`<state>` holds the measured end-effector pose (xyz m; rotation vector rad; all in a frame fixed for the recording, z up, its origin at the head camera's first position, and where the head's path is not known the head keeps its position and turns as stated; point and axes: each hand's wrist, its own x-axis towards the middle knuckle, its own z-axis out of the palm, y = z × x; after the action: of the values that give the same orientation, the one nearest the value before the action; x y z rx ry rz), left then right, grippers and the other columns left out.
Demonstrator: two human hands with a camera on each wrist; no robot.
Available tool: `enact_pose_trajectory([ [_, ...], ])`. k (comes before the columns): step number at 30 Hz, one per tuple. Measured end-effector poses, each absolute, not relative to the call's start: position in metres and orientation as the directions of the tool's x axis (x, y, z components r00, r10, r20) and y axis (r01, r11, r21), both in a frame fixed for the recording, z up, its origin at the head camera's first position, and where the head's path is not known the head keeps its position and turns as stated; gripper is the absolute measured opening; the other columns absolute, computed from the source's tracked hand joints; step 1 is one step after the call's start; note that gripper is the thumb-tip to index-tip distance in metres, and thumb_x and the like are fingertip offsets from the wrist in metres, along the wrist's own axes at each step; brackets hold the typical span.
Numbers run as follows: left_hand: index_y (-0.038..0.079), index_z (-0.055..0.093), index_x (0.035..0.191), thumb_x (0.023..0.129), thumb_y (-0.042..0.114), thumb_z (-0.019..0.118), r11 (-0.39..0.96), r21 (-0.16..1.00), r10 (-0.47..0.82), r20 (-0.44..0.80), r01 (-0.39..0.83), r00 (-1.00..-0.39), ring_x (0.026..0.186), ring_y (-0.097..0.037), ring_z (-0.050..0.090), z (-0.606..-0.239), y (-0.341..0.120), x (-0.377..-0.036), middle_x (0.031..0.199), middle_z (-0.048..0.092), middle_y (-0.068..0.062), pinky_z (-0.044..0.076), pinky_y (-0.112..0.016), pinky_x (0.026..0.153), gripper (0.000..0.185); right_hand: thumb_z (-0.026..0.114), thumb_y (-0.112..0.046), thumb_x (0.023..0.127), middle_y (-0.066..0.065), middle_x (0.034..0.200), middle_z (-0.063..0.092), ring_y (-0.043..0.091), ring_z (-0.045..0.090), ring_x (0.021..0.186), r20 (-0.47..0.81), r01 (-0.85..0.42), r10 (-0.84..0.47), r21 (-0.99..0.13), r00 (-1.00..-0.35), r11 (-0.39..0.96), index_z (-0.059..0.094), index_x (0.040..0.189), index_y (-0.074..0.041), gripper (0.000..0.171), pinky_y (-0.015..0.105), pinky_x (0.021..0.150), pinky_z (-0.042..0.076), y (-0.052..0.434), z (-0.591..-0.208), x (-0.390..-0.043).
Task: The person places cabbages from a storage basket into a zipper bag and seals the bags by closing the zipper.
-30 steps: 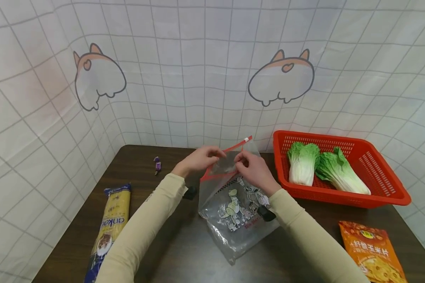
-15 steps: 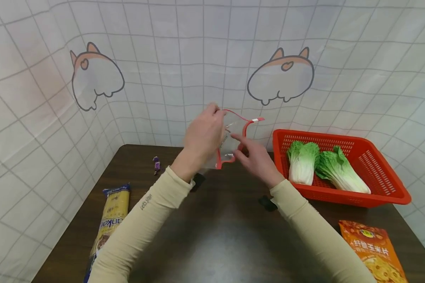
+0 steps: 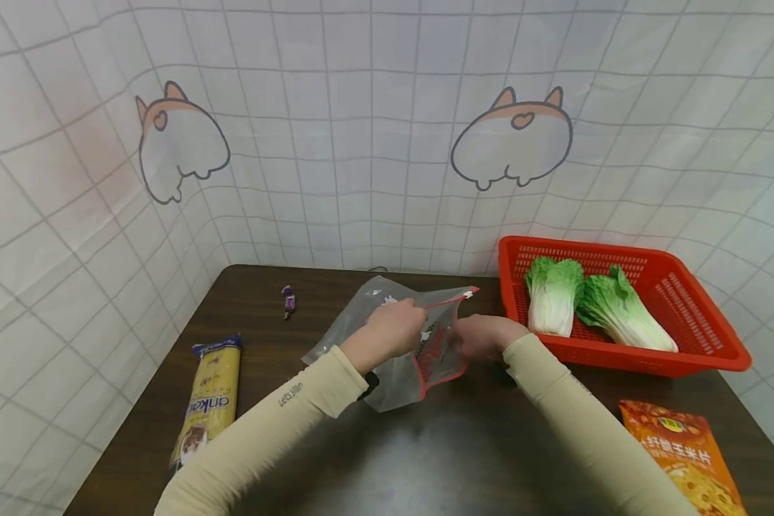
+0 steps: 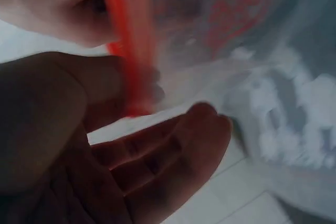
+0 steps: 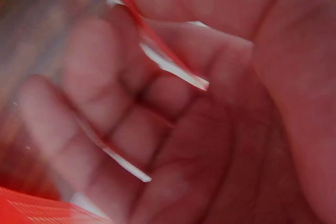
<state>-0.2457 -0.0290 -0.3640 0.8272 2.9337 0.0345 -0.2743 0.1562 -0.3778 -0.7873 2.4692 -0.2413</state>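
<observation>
A clear zip bag (image 3: pixel 355 315) with a red edge and printed figures lies sideways over the middle of the table, its mouth turned to the right. My left hand (image 3: pixel 395 326) holds the bag near its mouth. In the left wrist view, the thumb overlaps the red edge (image 4: pixel 137 72) and the other fingers curl below the film. At the mouth's right side, my right hand (image 3: pixel 482 335) pinches the rim. The right wrist view shows the red rim (image 5: pixel 152 40) between thumb and fingers, with the other fingers loosely bent.
A red basket (image 3: pixel 619 362) with two napa cabbages (image 3: pixel 555 308) stands at the back right. An orange snack packet (image 3: pixel 684 451) lies at front right. On the left are a yellow packet labelled "ankara" (image 3: pixel 216 387) and a small purple wrapped candy (image 3: pixel 289 302).
The bag has gone from hanging towards me, through a lift and turn, to lying with its mouth facing right. Both hands rose with it, then came down.
</observation>
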Motion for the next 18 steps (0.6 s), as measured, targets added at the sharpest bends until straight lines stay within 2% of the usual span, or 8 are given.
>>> enact_pose_trajectory([
  [3,0.009,0.068,0.114,0.097,0.012,0.059,0.86,0.109,0.509,-0.099,0.499,-0.855,0.077,-0.02,0.063,-0.376,-0.032,-0.25,0.101,0.065,-0.008,0.048,-0.031,0.055,0.02,0.052,-0.002,0.087,0.001,0.082,0.058,0.017,0.048,0.068,-0.363,-0.461,-0.573,-0.352,-0.735,0.814,0.068,0.114,-0.008,0.032,0.032,0.064,0.04,0.16,-0.384,-0.273],
  [5,0.007,0.069,0.109,0.095,0.007,0.059,0.863,0.139,0.495,-0.051,0.485,-0.867,0.074,-0.02,0.064,-0.378,-0.034,-0.253,0.095,0.067,-0.008,0.046,-0.03,0.052,0.017,0.053,-0.004,0.088,0.002,0.085,0.062,0.016,0.05,0.07,-0.271,-0.464,-0.567,-0.36,-0.778,0.809,0.068,0.116,-0.005,0.032,0.031,0.065,0.042,0.162,-0.386,-0.273],
  [7,0.006,0.068,0.099,0.094,0.003,0.058,0.875,0.133,0.465,0.033,0.465,-0.885,0.068,-0.02,0.064,-0.377,-0.037,-0.256,0.09,0.068,-0.007,0.046,-0.03,0.048,0.012,0.056,-0.005,0.087,0.004,0.084,0.064,0.017,0.051,0.068,-0.202,-0.458,-0.542,-0.347,-0.815,0.818,0.07,0.109,-0.003,0.026,0.031,0.064,0.045,0.163,-0.387,-0.273],
  [10,0.008,0.07,0.102,0.094,0.002,0.059,0.906,0.047,0.404,0.198,0.42,-0.893,0.071,-0.021,0.065,-0.369,-0.042,-0.261,0.093,0.069,-0.005,0.051,-0.034,0.05,0.016,0.062,-0.007,0.085,0.004,0.08,0.066,0.017,0.051,0.064,-0.167,-0.449,-0.507,-0.289,-0.846,0.845,0.071,0.098,-0.003,0.017,0.03,0.061,0.048,0.165,-0.385,-0.273],
  [12,0.012,0.071,0.107,0.095,0.004,0.058,0.922,-0.02,0.378,0.265,0.387,-0.887,0.068,-0.021,0.065,-0.362,-0.045,-0.263,0.095,0.069,-0.004,0.052,-0.035,0.049,0.019,0.062,-0.007,0.084,0.004,0.075,0.065,0.018,0.05,0.061,-0.168,-0.433,-0.484,-0.268,-0.859,0.861,0.071,0.091,-0.004,0.012,0.031,0.057,0.047,0.166,-0.384,-0.273],
  [15,0.017,0.07,0.118,0.094,0.007,0.061,0.922,-0.034,0.381,0.254,0.385,-0.889,0.067,-0.02,0.065,-0.353,-0.046,-0.265,0.103,0.07,-0.002,0.049,-0.032,0.047,0.028,0.059,-0.006,0.085,0.002,0.074,0.062,0.017,0.049,0.062,-0.087,-0.447,-0.486,-0.281,-0.87,0.849,0.07,0.1,-0.002,0.018,0.03,0.057,0.046,0.166,-0.383,-0.273],
  [18,0.018,0.065,0.127,0.094,0.008,0.059,0.903,0.048,0.413,0.175,0.426,-0.894,0.07,-0.018,0.065,-0.348,-0.044,-0.265,0.115,0.068,-0.002,0.046,-0.029,0.045,0.035,0.06,-0.005,0.088,0.003,0.076,0.06,0.017,0.05,0.064,0.065,-0.481,-0.491,-0.35,-0.869,0.804,0.066,0.115,0.001,0.029,0.032,0.059,0.045,0.165,-0.384,-0.274],
])
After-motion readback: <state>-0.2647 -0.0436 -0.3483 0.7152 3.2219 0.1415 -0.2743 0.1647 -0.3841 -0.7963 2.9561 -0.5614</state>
